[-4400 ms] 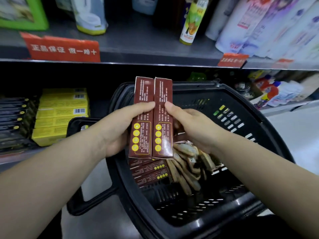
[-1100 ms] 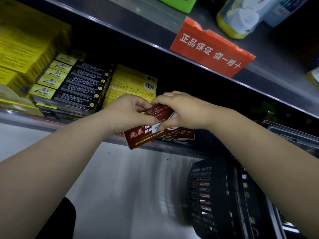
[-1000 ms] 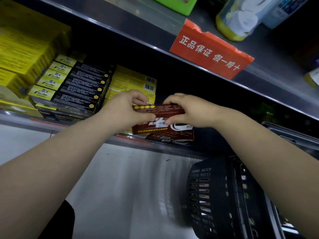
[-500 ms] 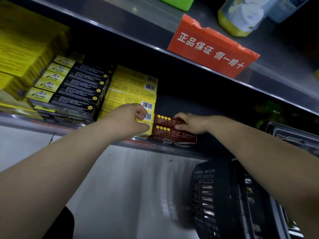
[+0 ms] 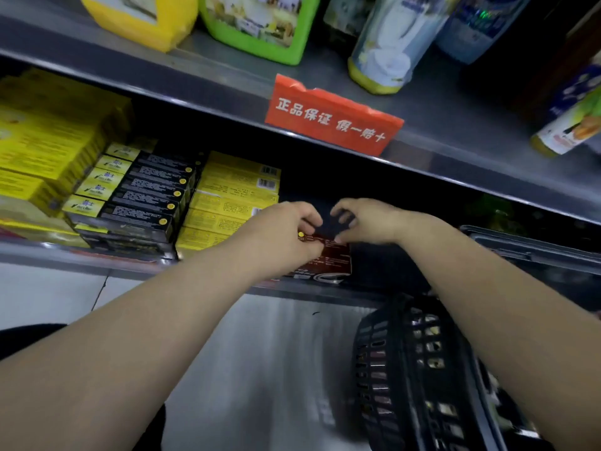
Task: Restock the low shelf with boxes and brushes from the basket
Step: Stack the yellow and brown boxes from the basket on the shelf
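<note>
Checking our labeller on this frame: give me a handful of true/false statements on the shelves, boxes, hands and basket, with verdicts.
1. The brown boxes lie on the low shelf. True.
2. The black boxes touch the brown boxes. False: yellow boxes sit between them.
3. The red sign sits at the upper shelf's front edge. True.
4. The basket stands on the upper shelf. False: it is below the low shelf, under the right arm.
5. The right hand holds a brush. False: no brush is in it; it and the left hand are both at the brown boxes.
</note>
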The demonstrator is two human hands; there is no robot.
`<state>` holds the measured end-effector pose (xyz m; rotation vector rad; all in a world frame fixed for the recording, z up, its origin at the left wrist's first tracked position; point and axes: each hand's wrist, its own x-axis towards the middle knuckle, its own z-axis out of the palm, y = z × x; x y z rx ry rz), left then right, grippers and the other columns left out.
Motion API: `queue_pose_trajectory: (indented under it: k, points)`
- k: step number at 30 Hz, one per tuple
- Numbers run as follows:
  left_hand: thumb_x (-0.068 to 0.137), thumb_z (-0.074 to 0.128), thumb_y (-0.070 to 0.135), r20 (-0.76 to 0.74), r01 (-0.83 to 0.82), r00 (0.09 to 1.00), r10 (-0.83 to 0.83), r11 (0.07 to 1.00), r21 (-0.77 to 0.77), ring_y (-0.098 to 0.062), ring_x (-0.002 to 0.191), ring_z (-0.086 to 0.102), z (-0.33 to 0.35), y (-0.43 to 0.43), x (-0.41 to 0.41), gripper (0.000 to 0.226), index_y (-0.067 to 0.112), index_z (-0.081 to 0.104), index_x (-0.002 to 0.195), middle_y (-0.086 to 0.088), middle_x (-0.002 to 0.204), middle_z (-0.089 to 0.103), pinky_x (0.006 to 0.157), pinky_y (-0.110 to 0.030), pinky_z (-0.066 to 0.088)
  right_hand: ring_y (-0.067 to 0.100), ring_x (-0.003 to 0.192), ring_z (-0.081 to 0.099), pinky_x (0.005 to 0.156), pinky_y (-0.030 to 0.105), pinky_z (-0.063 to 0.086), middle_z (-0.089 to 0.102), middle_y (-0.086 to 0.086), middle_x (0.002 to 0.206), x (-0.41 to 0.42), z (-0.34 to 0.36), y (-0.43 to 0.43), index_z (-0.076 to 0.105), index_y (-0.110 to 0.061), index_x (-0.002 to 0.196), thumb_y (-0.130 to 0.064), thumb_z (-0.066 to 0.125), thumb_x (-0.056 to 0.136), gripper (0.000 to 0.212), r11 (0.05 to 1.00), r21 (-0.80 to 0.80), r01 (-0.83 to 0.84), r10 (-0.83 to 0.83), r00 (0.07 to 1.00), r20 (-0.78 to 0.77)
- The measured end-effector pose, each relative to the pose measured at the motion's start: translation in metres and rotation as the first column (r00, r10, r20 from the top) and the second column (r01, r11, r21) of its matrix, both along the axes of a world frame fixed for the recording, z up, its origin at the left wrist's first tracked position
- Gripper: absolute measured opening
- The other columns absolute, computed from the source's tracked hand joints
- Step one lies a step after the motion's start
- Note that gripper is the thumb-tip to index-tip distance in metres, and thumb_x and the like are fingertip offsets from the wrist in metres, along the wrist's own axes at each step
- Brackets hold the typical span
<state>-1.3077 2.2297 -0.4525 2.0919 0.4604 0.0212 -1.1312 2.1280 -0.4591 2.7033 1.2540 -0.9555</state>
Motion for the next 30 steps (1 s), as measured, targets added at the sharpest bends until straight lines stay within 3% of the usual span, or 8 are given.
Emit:
queue_pose_trajectory:
  k: [4,7,10,14,19,22,27,30]
  points:
    - [0.082,0.065,0.027,0.13,0.099,0.985,-0.114,0.989,0.114,-0.004,0.096,0.059,0.025,-0.042,0.003,0.025,0.028,0.063,0.106,0.013,0.102,0.066,0.086,-0.021,0.044,0.016,0.088,0.063,0.079,0.021,0.05,0.065,0.009,0.107,-0.026,0.063,-0.065,0.06,-0.016,0.11,-0.011,0.067,0.084,0.027,0.93,0.347,0.122,-0.093,0.991,-0.097]
    - [0.083,0.063,0.031,0.201,0.196,0.948,-0.246,0.951,0.239,-0.005,0.102,0.055,0.041,-0.081,0.006,0.025,0.031,0.062,0.108,0.015,0.106,0.063,0.091,-0.025,0.044,0.018,0.095,0.065,0.088,0.026,0.05,0.067,0.006,0.103,-0.048,0.094,-0.135,0.061,-0.021,0.104,-0.007,0.057,0.09,0.02,0.895,0.405,0.188,-0.139,0.979,-0.147]
    - [0.085,0.061,0.033,0.257,0.281,0.891,-0.375,0.899,0.337,-0.006,0.108,0.049,0.052,-0.126,0.01,0.027,0.031,0.06,0.111,0.015,0.111,0.06,0.094,-0.024,0.038,0.009,0.091,0.064,0.08,0.014,0.048,0.068,0.001,0.098,-0.07,0.102,-0.205,0.06,-0.029,0.096,-0.008,0.054,0.092,0.022,0.858,0.403,0.32,-0.246,0.943,-0.225]
    - [0.09,0.055,0.037,0.176,0.412,0.831,-0.528,0.795,0.445,-0.006,0.118,0.04,0.056,-0.183,0.01,0.029,0.031,0.057,0.118,0.012,0.119,0.056,0.095,-0.018,0.03,0.016,0.092,0.063,0.079,0.02,0.048,0.067,0.004,0.095,-0.083,0.076,-0.27,0.061,-0.015,0.103,-0.008,0.053,0.093,0.015,0.847,0.305,0.435,-0.374,0.896,-0.238]
    - [0.091,0.051,0.045,-0.243,0.61,0.76,-0.602,0.533,0.586,-0.014,0.111,0.045,0.056,-0.216,0.008,0.026,0.028,0.061,0.108,0.004,0.106,0.06,0.095,-0.032,0.041,0.018,0.09,0.058,0.063,0.014,0.038,0.067,0.008,0.109,-0.068,0.033,-0.301,0.063,-0.009,0.11,-0.011,0.051,0.091,0.022,0.915,0.188,0.358,-0.347,0.933,-0.089]
    - [0.092,0.048,0.046,-0.344,0.659,0.708,-0.617,0.401,0.636,-0.012,0.099,0.047,0.056,-0.22,0.012,0.023,0.029,0.062,0.096,0.008,0.093,0.062,0.095,-0.032,0.042,0.022,0.103,0.058,0.086,0.025,0.042,0.065,0.007,0.114,-0.056,0.011,-0.307,0.064,-0.014,0.109,-0.017,0.056,0.089,0.023,0.947,0.064,0.315,-0.309,0.947,-0.082]
    - [0.092,0.045,0.043,-0.271,0.627,0.72,-0.638,0.432,0.648,-0.011,0.077,0.054,0.046,-0.216,0.025,0.022,0.029,0.062,0.089,0.011,0.072,0.058,0.081,-0.033,0.049,0.026,0.109,0.057,0.091,0.03,0.044,0.062,0.008,0.119,-0.037,-0.019,-0.296,0.063,-0.013,0.113,-0.023,0.054,0.09,0.027,0.973,-0.093,0.212,-0.214,0.977,-0.014]
    - [0.094,0.04,0.043,-0.186,0.588,0.724,-0.665,0.453,0.67,-0.012,0.071,0.053,0.038,-0.209,0.038,0.026,0.029,0.061,0.087,0.012,0.06,0.052,0.078,-0.012,0.029,0.028,0.114,0.056,0.092,0.029,0.046,0.058,0.013,0.127,-0.03,-0.049,-0.281,0.057,-0.007,0.124,-0.017,0.049,0.092,0.034,0.956,-0.289,0.042,-0.044,0.999,-0.001]
